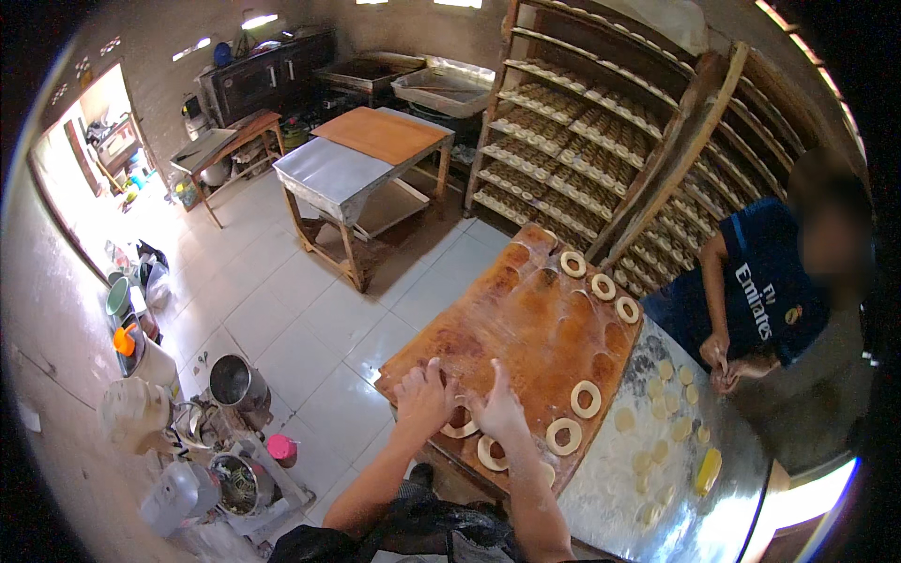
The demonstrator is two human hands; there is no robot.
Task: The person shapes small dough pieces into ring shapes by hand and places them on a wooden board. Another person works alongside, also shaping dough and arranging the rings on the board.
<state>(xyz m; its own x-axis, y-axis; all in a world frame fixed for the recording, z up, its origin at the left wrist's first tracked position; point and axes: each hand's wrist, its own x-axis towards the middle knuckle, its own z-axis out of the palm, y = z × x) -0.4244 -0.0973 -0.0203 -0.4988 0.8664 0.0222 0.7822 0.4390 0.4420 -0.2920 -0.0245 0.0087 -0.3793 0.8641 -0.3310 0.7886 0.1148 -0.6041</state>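
A brown wooden board [488,310], worn and dusted with flour, lies before me. Pale dough rings sit along its near and right edges. My left hand [424,399] is over the near left part of the board, fingers spread. Close beside it is my right hand [502,415], its index finger stretched forward. Between and below them lies a dough ring [460,427], partly covered by the hands; whether they press on it I cannot tell. Another dough ring [492,454] rests just below my right hand, and one more dough ring [564,436] lies to its right.
To the right, a floured metal table [610,479] bears flat dough rounds and a yellow object [709,471]. A co-worker [751,281] stands behind it, hands together. Racks [572,131] of trayed rings rise behind. A low table [328,174] stands ahead; pots [235,380] are at left.
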